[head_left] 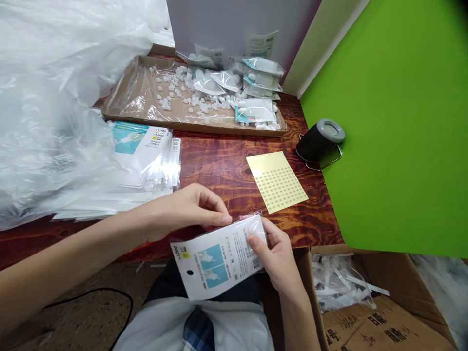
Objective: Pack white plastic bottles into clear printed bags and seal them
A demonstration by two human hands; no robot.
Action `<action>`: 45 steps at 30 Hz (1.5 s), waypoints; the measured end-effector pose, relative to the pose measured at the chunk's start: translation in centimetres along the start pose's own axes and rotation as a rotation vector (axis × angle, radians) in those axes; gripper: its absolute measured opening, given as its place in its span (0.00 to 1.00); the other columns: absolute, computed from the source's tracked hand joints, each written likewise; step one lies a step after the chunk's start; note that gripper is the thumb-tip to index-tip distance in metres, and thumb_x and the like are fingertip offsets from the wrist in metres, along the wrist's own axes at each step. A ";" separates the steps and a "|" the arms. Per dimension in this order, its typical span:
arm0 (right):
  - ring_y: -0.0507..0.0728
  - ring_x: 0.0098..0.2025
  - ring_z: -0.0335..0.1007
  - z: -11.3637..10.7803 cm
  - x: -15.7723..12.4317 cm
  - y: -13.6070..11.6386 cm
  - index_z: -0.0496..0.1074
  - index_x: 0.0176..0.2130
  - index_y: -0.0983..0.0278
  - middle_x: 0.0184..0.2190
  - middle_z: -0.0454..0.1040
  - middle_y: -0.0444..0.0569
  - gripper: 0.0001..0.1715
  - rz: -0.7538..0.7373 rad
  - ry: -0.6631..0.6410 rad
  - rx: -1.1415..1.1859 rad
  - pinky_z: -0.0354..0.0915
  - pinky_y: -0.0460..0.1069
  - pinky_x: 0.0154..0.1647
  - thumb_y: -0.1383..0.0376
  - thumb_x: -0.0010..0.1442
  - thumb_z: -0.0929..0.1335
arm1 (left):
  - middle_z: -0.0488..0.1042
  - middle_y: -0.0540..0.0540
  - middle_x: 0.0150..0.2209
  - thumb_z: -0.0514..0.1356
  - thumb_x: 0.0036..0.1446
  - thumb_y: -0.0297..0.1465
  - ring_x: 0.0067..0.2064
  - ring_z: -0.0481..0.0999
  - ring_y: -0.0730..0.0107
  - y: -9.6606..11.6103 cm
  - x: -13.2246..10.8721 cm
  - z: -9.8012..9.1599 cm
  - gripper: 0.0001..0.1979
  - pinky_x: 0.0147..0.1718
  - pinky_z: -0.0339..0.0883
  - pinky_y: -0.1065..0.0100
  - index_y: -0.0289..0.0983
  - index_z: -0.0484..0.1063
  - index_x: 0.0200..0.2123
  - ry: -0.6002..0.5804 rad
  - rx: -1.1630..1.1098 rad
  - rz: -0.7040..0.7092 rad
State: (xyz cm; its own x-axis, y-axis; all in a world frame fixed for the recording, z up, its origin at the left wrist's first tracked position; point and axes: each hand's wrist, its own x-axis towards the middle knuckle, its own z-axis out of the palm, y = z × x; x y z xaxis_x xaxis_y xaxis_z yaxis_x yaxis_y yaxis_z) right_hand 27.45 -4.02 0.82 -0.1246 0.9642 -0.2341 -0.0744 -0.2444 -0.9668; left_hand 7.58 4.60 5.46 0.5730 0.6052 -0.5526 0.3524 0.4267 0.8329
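My right hand (276, 251) grips the right end of a flat printed card packet (215, 265), with the thumb on its face and the fingers behind. The packet is tilted above my lap and has blue pictures, small print, a yellow mark and a dark round hole. Clear plastic shows along its upper edge. At that edge, my left hand (204, 209) is closed in a pinch of thumb and fingers; what lies between the fingertips is too small to make out. A yellow sticker sheet (278, 183) with rows of small printed labels lies just beyond my right hand.
A shallow cardboard tray (168, 119) at the back holds small white pieces and filled packets. Bagged cards (142, 156) are stacked at left beside a large plastic sheet (47, 107). A black cylinder (316, 139) stands by the green panel (395, 136); a carton (365, 321) sits lower right.
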 end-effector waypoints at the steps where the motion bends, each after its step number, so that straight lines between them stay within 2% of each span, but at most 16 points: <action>1: 0.56 0.36 0.75 -0.1 0.0 -0.1 0.75 0.44 0.61 0.36 0.79 0.47 0.17 -0.003 -0.013 -0.016 0.70 0.47 0.34 0.54 0.58 0.71 | 0.74 0.49 0.24 0.67 0.48 0.40 0.26 0.69 0.74 -0.1 -0.2 0.1 0.11 0.22 0.61 0.75 0.37 0.77 0.25 0.007 -0.016 -0.009; 7: 0.57 0.40 0.75 -0.5 0.1 -0.3 0.75 0.46 0.61 0.39 0.79 0.46 0.17 -0.044 -0.092 -0.096 0.70 0.47 0.39 0.56 0.58 0.71 | 0.69 0.52 0.22 0.65 0.50 0.41 0.21 0.62 0.79 -0.2 -1.4 0.4 0.13 0.16 0.52 0.77 0.36 0.75 0.27 0.008 0.041 -0.013; 11: 0.58 0.42 0.75 -1.0 0.1 -0.5 0.75 0.47 0.61 0.42 0.78 0.48 0.18 -0.053 -0.152 -0.129 0.71 0.48 0.42 0.57 0.58 0.71 | 0.71 0.51 0.26 0.60 0.55 0.40 0.26 0.66 0.75 -0.9 -1.5 0.8 0.12 0.21 0.58 0.76 0.36 0.73 0.28 -0.028 0.157 0.074; 14: 0.59 0.47 0.75 -1.0 0.3 -1.2 0.71 0.52 0.60 0.47 0.77 0.50 0.23 -0.053 -0.152 -0.180 0.70 0.51 0.47 0.55 0.59 0.70 | 0.72 0.50 0.29 0.53 0.61 0.39 0.30 0.70 0.71 -1.4 -1.7 1.9 0.12 0.26 0.61 0.73 0.38 0.69 0.30 0.174 0.421 0.219; 16: 0.60 0.50 0.73 -0.5 0.5 -1.7 0.69 0.55 0.60 0.49 0.76 0.52 0.26 -0.078 -0.085 -0.223 0.69 0.52 0.50 0.52 0.62 0.67 | 0.71 0.50 0.28 0.49 0.63 0.38 0.28 0.69 0.71 -1.6 -2.1 2.9 0.12 0.26 0.60 0.72 0.39 0.66 0.32 0.309 0.595 0.292; 17: 0.60 0.49 0.73 -0.1 0.7 -1.9 0.68 0.56 0.59 0.48 0.77 0.52 0.26 -0.087 -0.040 -0.249 0.68 0.53 0.49 0.50 0.64 0.64 | 0.71 0.51 0.27 0.49 0.64 0.37 0.27 0.68 0.72 -1.7 -2.3 3.3 0.11 0.25 0.58 0.71 0.39 0.65 0.33 0.347 0.648 0.318; 19: 0.58 0.41 0.74 0.7 0.9 -2.2 0.71 0.52 0.60 0.38 0.78 0.49 0.26 -0.083 0.059 -0.326 0.68 0.51 0.43 0.48 0.66 0.59 | 0.70 0.52 0.26 0.49 0.64 0.35 0.25 0.68 0.73 -2.0 -2.6 4.1 0.09 0.23 0.57 0.71 0.40 0.63 0.32 0.397 0.693 0.375; 21: 0.55 0.31 0.71 1.4 1.1 -2.2 0.74 0.46 0.60 0.27 0.75 0.46 0.27 -0.058 0.119 -0.392 0.64 0.48 0.33 0.47 0.67 0.58 | 0.71 0.52 0.25 0.51 0.63 0.34 0.25 0.69 0.73 -2.5 -2.6 4.5 0.08 0.23 0.57 0.72 0.40 0.63 0.31 0.444 0.685 0.411; 24: 0.51 0.24 0.61 1.8 1.3 -1.8 0.75 0.38 0.62 0.21 0.67 0.42 0.27 -0.054 0.139 -0.400 0.55 0.46 0.25 0.47 0.66 0.58 | 0.73 0.53 0.26 0.52 0.63 0.34 0.26 0.72 0.73 -3.5 -2.5 4.6 0.07 0.24 0.60 0.72 0.40 0.64 0.32 0.467 0.603 0.386; 28: 0.50 0.26 0.62 1.8 1.4 -1.1 0.73 0.31 0.64 0.23 0.68 0.42 0.23 -0.053 0.132 -0.335 0.56 0.45 0.26 0.49 0.64 0.63 | 0.74 0.54 0.26 0.54 0.62 0.35 0.26 0.73 0.73 -4.3 -2.3 4.7 0.07 0.23 0.62 0.73 0.41 0.66 0.32 0.463 0.464 0.320; 34: 0.49 0.25 0.62 1.8 1.6 -0.6 0.72 0.28 0.64 0.22 0.69 0.40 0.15 -0.004 0.127 -0.256 0.55 0.43 0.25 0.55 0.57 0.70 | 0.73 0.55 0.25 0.55 0.61 0.35 0.26 0.72 0.75 -4.2 -2.2 4.8 0.07 0.22 0.62 0.75 0.40 0.68 0.31 0.496 0.366 0.294; 40: 0.50 0.27 0.63 1.7 1.5 -0.6 0.73 0.29 0.64 0.24 0.70 0.41 0.12 0.023 0.080 -0.211 0.58 0.43 0.28 0.58 0.56 0.72 | 0.73 0.56 0.26 0.56 0.61 0.35 0.26 0.71 0.77 -4.7 -2.1 4.5 0.07 0.22 0.61 0.77 0.41 0.68 0.31 0.495 0.369 0.300; 45: 0.49 0.26 0.60 1.4 1.3 -0.7 0.70 0.28 0.64 0.23 0.67 0.39 0.14 0.050 0.030 -0.202 0.56 0.43 0.26 0.57 0.57 0.71 | 0.73 0.57 0.26 0.55 0.63 0.34 0.26 0.71 0.77 -5.0 -2.4 4.6 0.07 0.24 0.61 0.75 0.41 0.67 0.32 0.488 0.438 0.329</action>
State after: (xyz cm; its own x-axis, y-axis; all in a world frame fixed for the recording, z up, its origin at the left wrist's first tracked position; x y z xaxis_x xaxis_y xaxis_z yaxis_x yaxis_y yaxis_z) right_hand 25.96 -2.69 1.31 -0.0932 0.9548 -0.2823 0.1315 -0.2692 -0.9541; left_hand 7.88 -2.03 2.77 0.3417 0.9297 -0.1374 0.5410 -0.0750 0.8376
